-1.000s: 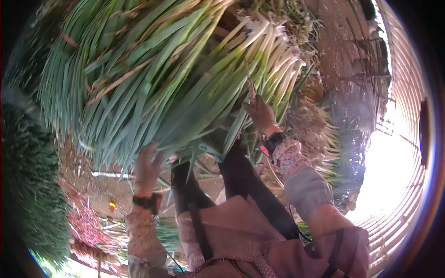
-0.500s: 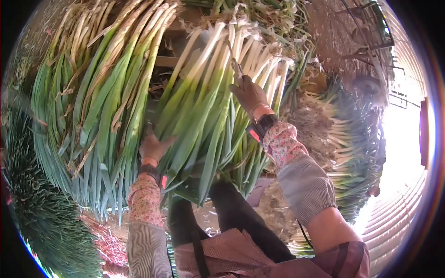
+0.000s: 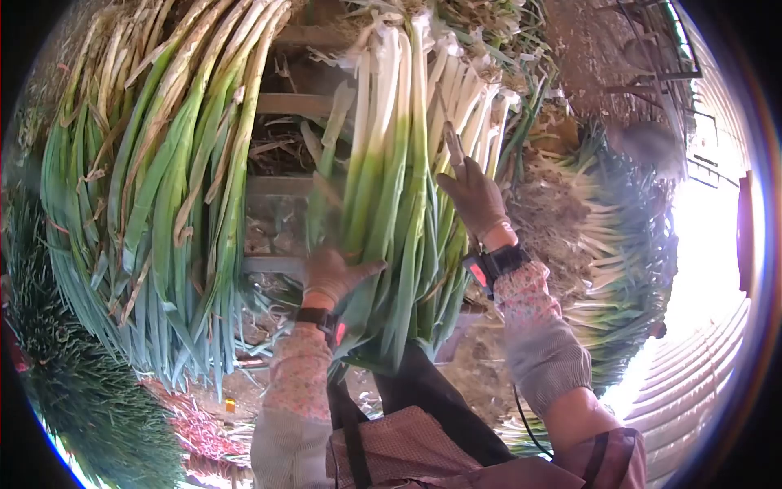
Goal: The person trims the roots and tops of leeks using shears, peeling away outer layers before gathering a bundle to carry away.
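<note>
My right hand [image 3: 479,198] is closed round the handle of a knife [image 3: 450,134], whose thin blade points up over the white stems. My left hand [image 3: 332,273] has its thumb and fingers spread and lies against the lower leaves of the middle pile of green onions [image 3: 399,187]. The pile's white stems and roots are at the top, its green leaves hanging toward my legs. Another pile of green onions [image 3: 171,179], with brown dry outer leaves, lies to the left of my left hand.
Wooden slats [image 3: 281,187] show between the two piles. More onions [image 3: 611,269] are stacked at the right, dark green leaves [image 3: 90,391] at the lower left, and red strands [image 3: 199,424] on the ground. A metal frame [image 3: 664,77] stands at the upper right.
Both my hands have moved right, and the middle onions have shifted right and bunched together. The gap to the left pile is wider, showing more slats.
</note>
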Motion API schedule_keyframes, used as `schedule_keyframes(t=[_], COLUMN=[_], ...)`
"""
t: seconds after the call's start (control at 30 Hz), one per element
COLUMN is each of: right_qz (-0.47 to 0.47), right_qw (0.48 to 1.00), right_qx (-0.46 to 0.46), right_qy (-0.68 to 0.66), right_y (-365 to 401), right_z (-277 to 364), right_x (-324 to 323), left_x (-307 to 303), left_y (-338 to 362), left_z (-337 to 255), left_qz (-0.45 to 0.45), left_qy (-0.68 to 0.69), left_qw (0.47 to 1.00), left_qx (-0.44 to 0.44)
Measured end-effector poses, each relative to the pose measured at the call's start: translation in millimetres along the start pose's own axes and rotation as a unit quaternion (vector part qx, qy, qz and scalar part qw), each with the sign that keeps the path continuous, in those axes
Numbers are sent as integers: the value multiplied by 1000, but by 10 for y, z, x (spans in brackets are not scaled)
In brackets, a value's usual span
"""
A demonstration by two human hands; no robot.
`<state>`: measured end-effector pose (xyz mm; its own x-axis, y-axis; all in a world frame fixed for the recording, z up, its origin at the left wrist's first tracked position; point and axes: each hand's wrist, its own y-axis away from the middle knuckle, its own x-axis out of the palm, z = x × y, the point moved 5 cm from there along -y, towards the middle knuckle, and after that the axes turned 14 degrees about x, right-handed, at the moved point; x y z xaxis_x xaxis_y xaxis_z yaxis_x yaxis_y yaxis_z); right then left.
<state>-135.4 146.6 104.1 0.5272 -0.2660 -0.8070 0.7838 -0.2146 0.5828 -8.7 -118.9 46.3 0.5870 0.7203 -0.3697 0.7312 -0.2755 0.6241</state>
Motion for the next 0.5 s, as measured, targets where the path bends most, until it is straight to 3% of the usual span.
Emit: schedule_keyframes(t=[0.03, 0.1, 0.2, 0.27, 0.33, 0.43, 0.5], right_qz=[8, -90, -40, 39, -122, -62, -125], right_qw=[1000, 947, 996, 993, 973, 994, 970], right_qx=[-7, -214, -62, 89, -186, -93, -179], right_qy=[23, 223, 41, -69, 58, -14, 104], right_y=[44, 231, 48, 245, 333, 550, 634], right_z=[-31, 66, -147, 200, 158, 32, -36], right_x=[93, 171, 353, -31, -68, -62, -84], left_x=[7, -38, 58, 321, 508, 485, 520], left_y=[-6, -63, -128, -98, -48, 83, -83], left_z=[-26, 140, 288, 304, 36, -527, -739], left_qz=[13, -17, -42, -79, -106, -93, -82], left_qy=[-11, 36, 110, 221, 292, 258, 221], left_qw=[1000, 999, 992, 970, 944, 948, 956], left_qx=[-16, 22, 50, 65, 108, 160, 172])
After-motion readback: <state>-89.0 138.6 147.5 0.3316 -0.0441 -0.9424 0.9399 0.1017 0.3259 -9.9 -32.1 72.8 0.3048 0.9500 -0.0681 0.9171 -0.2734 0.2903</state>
